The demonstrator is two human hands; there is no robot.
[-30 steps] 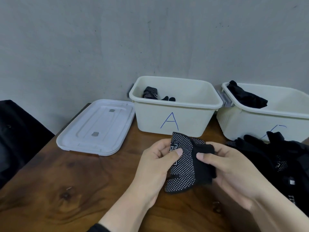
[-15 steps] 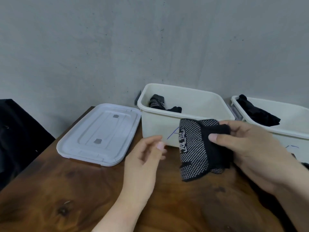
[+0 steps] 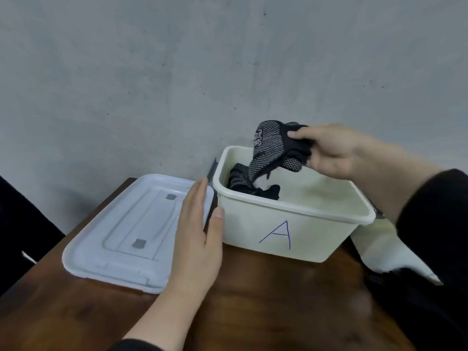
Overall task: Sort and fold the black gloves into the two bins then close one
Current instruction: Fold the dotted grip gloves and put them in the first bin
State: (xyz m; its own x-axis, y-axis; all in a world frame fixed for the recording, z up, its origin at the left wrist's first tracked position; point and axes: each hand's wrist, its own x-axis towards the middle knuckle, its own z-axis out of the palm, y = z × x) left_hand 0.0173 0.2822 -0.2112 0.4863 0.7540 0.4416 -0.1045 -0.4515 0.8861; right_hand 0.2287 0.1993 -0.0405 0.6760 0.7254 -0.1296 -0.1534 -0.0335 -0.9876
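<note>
I am watching the right hand (image 3: pixel 334 150) pinching a folded black glove (image 3: pixel 274 150) between thumb and curled fingers, holding it just above the open top of the cream bin marked A (image 3: pixel 291 224). The glove's dotted palm side is facing the camera and its lower end is hanging down inside the bin's rim. Another black glove (image 3: pixel 247 184) is already lying in the bin's back left corner, and the hanging end of the held glove is overlapping it in my view; I cannot tell if they are touching. The left hand (image 3: pixel 196 239) is hovering with fingers straight and together, gripping nothing, over the right edge of the white lid (image 3: pixel 121 236), its thumb reaching toward the bin's left wall. The lid is lying flat on the wooden surface (image 3: pixel 253 300) just beside the bin. At the right, a second cream bin (image 3: pixel 374 247) is showing partly behind the right sleeve (image 3: pixel 435 224).
</note>
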